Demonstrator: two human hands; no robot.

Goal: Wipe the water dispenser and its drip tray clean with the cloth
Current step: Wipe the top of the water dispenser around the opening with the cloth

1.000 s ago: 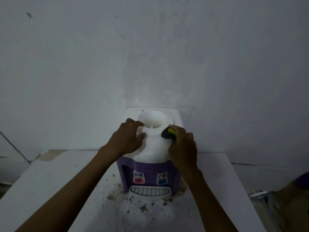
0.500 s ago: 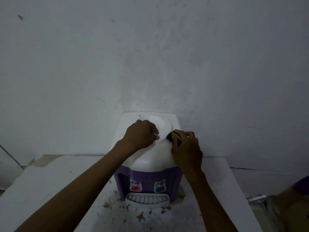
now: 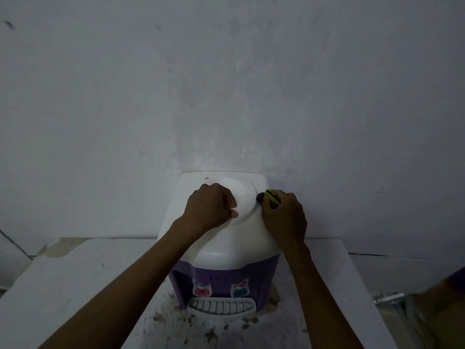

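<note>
L hand [image 3: 210,206]: curled over dispenser [image 3: 226,243] top collar, same as 0.5 s back.
R hand [image 3: 283,215]: clamped on cloth [image 3: 270,196], now further back along collar.
Drip tray [image 3: 221,307]: front, untouched.

Both forearms are showing bare up to the frame's lower edge, no sleeves, watch or bracelet visible. Left hand [image 3: 210,206] and right hand [image 3: 284,217] are wearing no gloves or rings.
</note>
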